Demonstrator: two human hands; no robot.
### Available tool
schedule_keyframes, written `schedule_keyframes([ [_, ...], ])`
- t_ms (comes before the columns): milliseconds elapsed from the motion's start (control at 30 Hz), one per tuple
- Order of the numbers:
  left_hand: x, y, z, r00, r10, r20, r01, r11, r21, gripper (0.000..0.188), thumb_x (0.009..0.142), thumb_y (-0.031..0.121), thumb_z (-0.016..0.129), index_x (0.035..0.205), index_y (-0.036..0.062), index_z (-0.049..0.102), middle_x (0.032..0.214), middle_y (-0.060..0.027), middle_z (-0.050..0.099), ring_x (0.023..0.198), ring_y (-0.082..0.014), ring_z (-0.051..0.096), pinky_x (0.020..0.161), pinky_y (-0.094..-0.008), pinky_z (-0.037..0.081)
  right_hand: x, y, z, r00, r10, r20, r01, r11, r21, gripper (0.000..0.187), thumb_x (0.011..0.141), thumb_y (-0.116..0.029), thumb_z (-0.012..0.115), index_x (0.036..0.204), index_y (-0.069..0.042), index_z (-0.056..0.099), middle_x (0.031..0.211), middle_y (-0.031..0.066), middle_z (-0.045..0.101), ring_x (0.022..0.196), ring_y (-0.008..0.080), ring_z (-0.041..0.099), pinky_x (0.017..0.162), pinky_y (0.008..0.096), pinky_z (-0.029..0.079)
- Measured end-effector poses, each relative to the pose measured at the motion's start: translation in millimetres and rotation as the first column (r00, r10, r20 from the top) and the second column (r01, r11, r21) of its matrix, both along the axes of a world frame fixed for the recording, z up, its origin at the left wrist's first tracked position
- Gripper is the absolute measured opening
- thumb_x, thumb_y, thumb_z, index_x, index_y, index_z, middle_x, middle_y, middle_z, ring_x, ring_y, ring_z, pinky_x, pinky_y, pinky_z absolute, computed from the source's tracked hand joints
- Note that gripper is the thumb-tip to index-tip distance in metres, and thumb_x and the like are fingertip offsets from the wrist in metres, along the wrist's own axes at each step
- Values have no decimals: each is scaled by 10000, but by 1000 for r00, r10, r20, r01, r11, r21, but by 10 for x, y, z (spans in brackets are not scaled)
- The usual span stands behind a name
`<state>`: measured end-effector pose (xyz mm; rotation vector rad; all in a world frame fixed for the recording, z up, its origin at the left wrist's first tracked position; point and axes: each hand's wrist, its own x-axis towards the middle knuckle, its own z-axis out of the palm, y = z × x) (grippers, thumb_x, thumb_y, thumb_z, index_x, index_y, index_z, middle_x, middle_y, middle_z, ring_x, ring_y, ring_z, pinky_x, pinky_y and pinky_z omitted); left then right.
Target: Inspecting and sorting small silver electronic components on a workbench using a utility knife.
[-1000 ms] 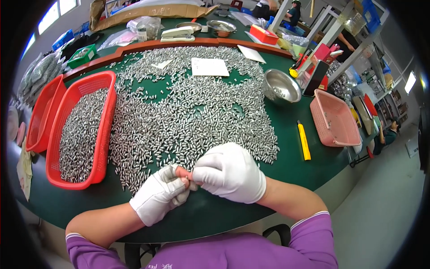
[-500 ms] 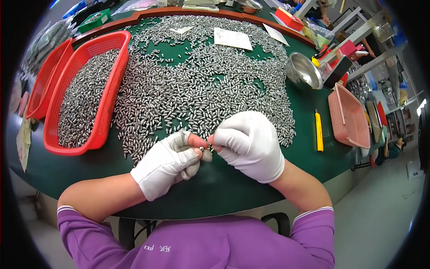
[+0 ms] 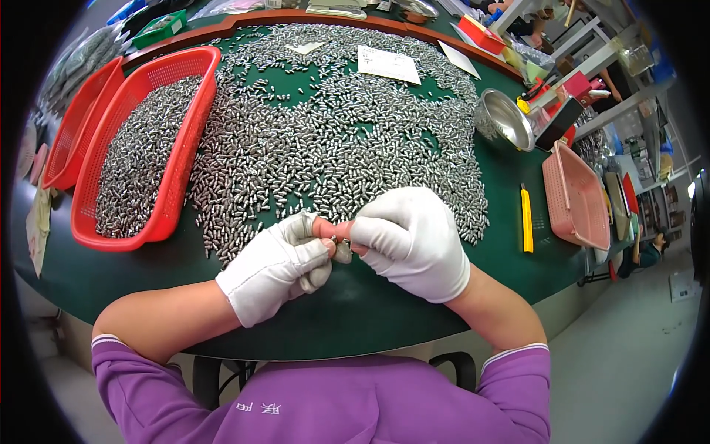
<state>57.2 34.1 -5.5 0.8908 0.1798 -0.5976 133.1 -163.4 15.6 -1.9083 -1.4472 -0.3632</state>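
Observation:
In white gloves with bare fingertips, my left hand and my right hand meet just above the near edge of the metal parts. Between their pinched fingertips shows a bit of a small shiny metal part, mostly covered by the fingers. Whether there is one piece or two, I cannot tell. Both hands are closed. Beyond them a wide layer of small silvery cylindrical metal parts covers much of the green table.
A red plastic basket full of similar parts stands at left, beside another red basket. Paper slips lie on the parts. On the right are a steel bowl, a yellow utility knife and a pink basket.
My fingertips have come closer together, and the metal bits that showed between them are now more covered. The view has shifted slightly; the baskets and bowl stay in place.

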Motion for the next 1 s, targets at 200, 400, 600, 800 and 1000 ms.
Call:
schedule_keyframes([
  [200, 2, 1, -5, 1000, -11, 15, 11, 1000, 1, 108, 932, 159, 624, 1012, 108, 572, 927, -42, 634, 643, -73, 462, 598, -199, 384, 10, 20, -36, 1000, 15, 25, -15, 1000, -1, 206, 684, -71, 693, 888, -93, 670, 700, 33, 621, 562, 236, 589, 474, 344, 469],
  [400, 3, 11, -37, 1000, -2, 20, 2, 1000, -9, 119, 937, 170, 618, 1029, 108, 574, 930, -33, 626, 634, -72, 447, 596, -204, 377, 124, -90, 102, 978, -24, 209, 35, 998, -49, 195, 645, -73, 689, 834, -88, 645, 699, 42, 607, 578, 250, 590, 478, 350, 467],
  [600, 3, 31, -77, 999, 34, 21, -31, 991, -131, 150, 950, 190, 586, 1077, 111, 576, 958, -43, 635, 631, -84, 434, 607, -221, 364, 252, -288, 158, 902, -383, 199, 390, 921, 1, 133, 666, -56, 750, 751, -80, 650, 794, 50, 638, 711, 266, 612, 627, 368, 491],
  [800, 0, 40, -76, 999, 30, 33, -25, 991, -134, 255, 938, 154, 542, 1182, 81, 519, 1012, -61, 637, 653, -98, 442, 624, -231, 376, 177, -195, -41, 944, -305, 126, 328, 910, -255, 138, 651, -122, 762, 753, -94, 674, 804, 50, 636, 753, 259, 616, 680, 376, 493],
  [1000, 2, 48, -85, 999, 6, 46, -1, 994, -114, 284, 942, 192, 553, 1198, 78, 508, 1036, -69, 637, 669, -108, 451, 637, -240, 387, 147, -166, -70, 927, -341, 155, 374, 870, -322, 122, 665, -123, 747, 769, -97, 689, 795, 43, 637, 762, 255, 614, 687, 373, 495],
])
